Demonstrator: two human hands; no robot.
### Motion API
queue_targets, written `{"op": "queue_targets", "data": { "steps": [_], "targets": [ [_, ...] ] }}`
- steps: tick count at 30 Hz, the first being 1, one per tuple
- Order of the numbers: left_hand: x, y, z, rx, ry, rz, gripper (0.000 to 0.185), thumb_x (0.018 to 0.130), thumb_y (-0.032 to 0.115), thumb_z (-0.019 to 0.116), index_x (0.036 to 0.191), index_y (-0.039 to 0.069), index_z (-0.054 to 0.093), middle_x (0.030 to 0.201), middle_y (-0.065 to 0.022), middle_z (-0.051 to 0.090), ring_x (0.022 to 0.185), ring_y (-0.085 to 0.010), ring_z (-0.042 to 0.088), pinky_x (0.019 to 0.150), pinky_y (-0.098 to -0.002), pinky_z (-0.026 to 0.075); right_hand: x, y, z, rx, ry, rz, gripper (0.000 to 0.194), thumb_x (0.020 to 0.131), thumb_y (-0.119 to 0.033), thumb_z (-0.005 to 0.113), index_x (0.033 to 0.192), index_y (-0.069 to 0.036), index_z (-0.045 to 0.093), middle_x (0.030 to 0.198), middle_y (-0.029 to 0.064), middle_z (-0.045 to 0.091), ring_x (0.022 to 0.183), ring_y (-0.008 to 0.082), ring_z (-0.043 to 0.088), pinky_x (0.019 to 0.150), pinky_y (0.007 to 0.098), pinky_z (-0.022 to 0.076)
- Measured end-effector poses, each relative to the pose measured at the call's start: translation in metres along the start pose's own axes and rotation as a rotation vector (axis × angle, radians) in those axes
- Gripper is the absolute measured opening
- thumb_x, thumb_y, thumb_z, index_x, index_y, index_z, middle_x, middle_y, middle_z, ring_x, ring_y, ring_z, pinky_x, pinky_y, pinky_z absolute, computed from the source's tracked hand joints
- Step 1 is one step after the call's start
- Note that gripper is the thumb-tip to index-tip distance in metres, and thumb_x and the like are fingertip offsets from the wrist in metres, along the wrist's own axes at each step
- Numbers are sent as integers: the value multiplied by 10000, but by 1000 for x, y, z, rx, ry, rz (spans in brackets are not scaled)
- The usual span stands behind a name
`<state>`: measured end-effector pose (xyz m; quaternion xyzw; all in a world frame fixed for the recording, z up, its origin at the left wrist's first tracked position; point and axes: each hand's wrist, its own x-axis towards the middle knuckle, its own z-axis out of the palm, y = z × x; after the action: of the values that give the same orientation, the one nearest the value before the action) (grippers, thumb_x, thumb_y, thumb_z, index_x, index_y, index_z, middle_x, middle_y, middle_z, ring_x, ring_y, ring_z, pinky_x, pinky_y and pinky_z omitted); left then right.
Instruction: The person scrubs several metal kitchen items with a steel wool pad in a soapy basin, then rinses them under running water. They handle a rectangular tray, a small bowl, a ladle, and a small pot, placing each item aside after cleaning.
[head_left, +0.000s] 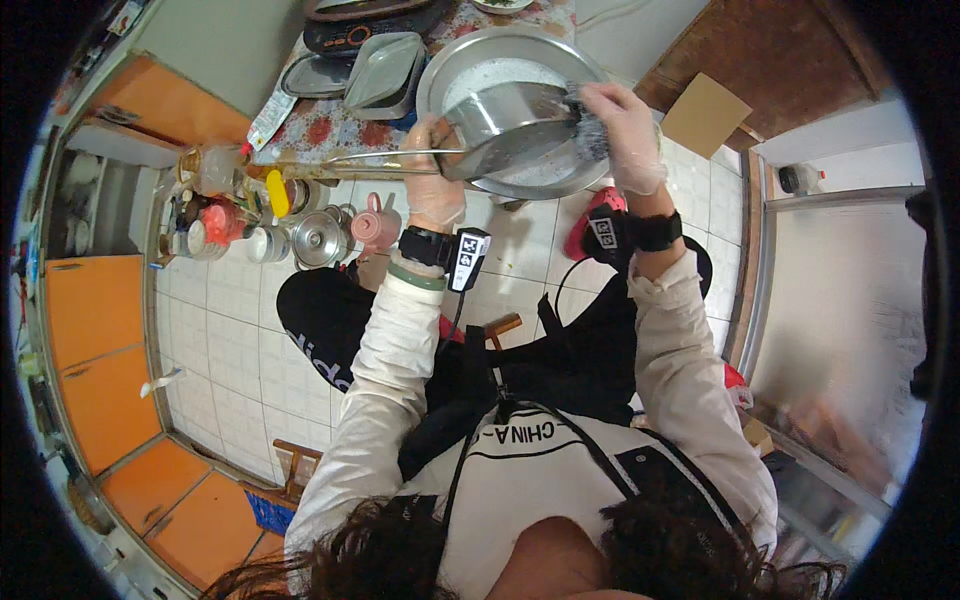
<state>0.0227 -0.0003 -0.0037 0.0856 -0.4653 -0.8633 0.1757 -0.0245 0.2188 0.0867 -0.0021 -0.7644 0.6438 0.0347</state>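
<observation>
A stainless-steel saucepan (517, 124) is held tilted over a wide metal basin (442, 67) of sudsy water (495, 73). My left hand (433, 172), in a clear plastic glove, is closed around the pan's wire handle (375, 155) where it joins the wall. Also gloved, my right hand (626, 135) presses a grey scouring pad (590, 124) against the pan's far side, at the rim. The pad is partly hidden by the fingers. Part of the basin's inside is hidden behind the pan.
Left of the basin, the patterned tabletop (322, 127) bears a rectangular container (384, 71), a lid (315, 75) and a black electric cooker (360, 34). A squeeze bottle (271, 120) lies at its edge. Below stand a lidded pot (319, 238), a pink jug (375, 225) and several bowls (266, 244).
</observation>
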Motion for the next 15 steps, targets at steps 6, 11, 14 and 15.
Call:
{"op": "queue_targets", "data": {
  "steps": [6, 11, 14, 15],
  "targets": [
    [4, 0, -16, -636, -126, -270, 464, 930, 419, 545, 1263, 96, 560, 1248, -101, 596, 1138, -290, 561, 1003, -460, 446, -6, 36, -7, 684, 83, 315, 294, 887, -192, 650, 1102, 4, 611, 989, 78, 656, 878, 195, 631, 768, 329, 525],
    [1, -9, -25, -816, -208, -337, 462, 945, 417, 517, 1272, 93, 558, 1239, -122, 605, 1127, -303, 567, 995, -470, 453, -8, 37, -2, 1004, 166, 451, 320, 897, -192, 656, 1142, 1, 591, 1088, 105, 664, 961, 250, 643, 860, 381, 532],
    [1, -15, -28, -838, -176, -405, 433, 951, 409, 510, 1249, 103, 573, 1220, -118, 615, 1112, -297, 576, 982, -474, 463, -10, 31, 0, 1046, 172, 414, 327, 897, -185, 660, 1153, 5, 588, 1105, 110, 663, 975, 253, 641, 881, 384, 526],
    [1, -17, -26, -789, -89, -435, 427, 950, 414, 512, 1238, 106, 580, 1210, -115, 619, 1109, -293, 577, 976, -473, 466, -11, 30, 0, 1028, 192, 383, 327, 898, -180, 658, 1157, 7, 586, 1097, 109, 665, 960, 247, 642, 876, 377, 524]
  ]
}}
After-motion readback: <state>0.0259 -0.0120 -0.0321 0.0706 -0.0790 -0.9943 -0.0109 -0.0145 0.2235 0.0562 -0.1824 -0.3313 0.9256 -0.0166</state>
